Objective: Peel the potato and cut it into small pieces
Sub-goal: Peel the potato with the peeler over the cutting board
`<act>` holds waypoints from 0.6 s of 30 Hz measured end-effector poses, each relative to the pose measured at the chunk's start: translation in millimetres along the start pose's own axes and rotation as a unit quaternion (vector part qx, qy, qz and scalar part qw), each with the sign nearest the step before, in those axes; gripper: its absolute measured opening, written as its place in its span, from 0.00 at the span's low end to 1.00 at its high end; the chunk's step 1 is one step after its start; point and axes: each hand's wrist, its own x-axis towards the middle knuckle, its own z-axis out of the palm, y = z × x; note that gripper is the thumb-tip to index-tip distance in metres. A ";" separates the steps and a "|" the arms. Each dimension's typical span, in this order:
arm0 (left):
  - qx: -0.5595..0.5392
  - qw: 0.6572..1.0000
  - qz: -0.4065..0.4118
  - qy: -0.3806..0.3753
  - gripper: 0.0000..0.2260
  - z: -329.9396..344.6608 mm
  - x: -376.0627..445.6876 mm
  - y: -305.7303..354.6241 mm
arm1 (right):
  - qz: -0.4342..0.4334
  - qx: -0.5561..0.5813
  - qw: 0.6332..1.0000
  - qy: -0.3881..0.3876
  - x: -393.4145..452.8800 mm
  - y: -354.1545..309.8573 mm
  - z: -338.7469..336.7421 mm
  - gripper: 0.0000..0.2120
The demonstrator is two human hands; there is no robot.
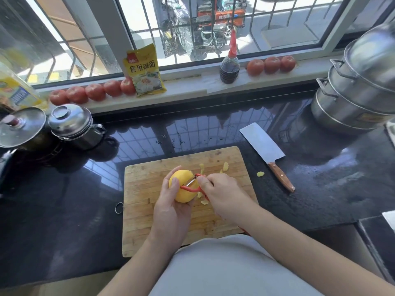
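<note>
Potato (183, 190): held above the cutting board (149, 174), cupped in the left hand; yellow flesh bare over all that shows, no skin visible on the near face; the far and under sides are hidden.
Long axis: runs from the far-left end, by the left fingertips, down to the near-right end, at the heel of the left palm.
Left hand (171, 208): fingers and thumb curled round the potato from its left and under side, gripping it; thumb laid along the upper face.
Right hand (222, 195): fingers pinched on the handle of the red peeler (193, 184), just right of the potato.
Peeler blade: lies across the potato's right flank, touching it, between the left thumb and the right fingertips.
Key relation: potato sits directly left of the right fingers, and the blade crosses its long axis; a stroke would likely run along that axis.
Nearer hand: both are at the potato; the left carries it, the right works it.
Peelings (226, 166): scattered on the board beyond and under the right fingers; one scrap (260, 173) on the dark counter (64, 210).
Cleaver (265, 149): flat on the counter, well right of the right hand, wooden handle toward the person, untouched.
Stage, as judged: peeling nearly finished; cutting not begun.
</note>
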 end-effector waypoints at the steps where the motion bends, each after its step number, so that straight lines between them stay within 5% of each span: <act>1: 0.005 1.000 0.003 0.000 0.17 -1.0 -1.1 -0.9 | 0.003 -0.006 1.000 -0.008 0.2 -0.5 -1.3 0.23; 18: 0.190 0.980 0.026 -0.048 0.19 -16.0 -4.9 -4.0 | 0.040 -0.060 0.988 -0.133 1.5 3.8 -24.8 0.25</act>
